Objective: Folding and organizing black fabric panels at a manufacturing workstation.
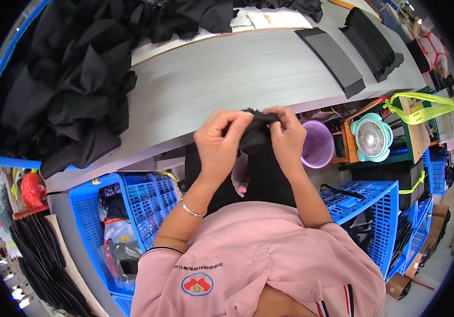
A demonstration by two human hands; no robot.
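Note:
Between my two hands, just in front of the table's near edge, is a small piece of black fabric (258,122). My left hand (220,136) pinches its left end between thumb and fingers. At the other end, my right hand (289,136) has its fingers closed on the cloth. The fabric's lower part hangs over my black trousers, and its outline is hard to tell against them. A large heap of black fabric (74,79) lies on the left of the grey table (200,74), spilling over its edge. Two stacks of cut black pieces, a nearer one (332,61) and a farther one (370,45), lie at the right.
A blue crate (87,211) with bagged things stands at my left, another blue crate (367,193) at my right. Beyond my right hand are a purple basket (318,143) and a turquoise fan (370,136). Black pieces (42,259) hang at the far left.

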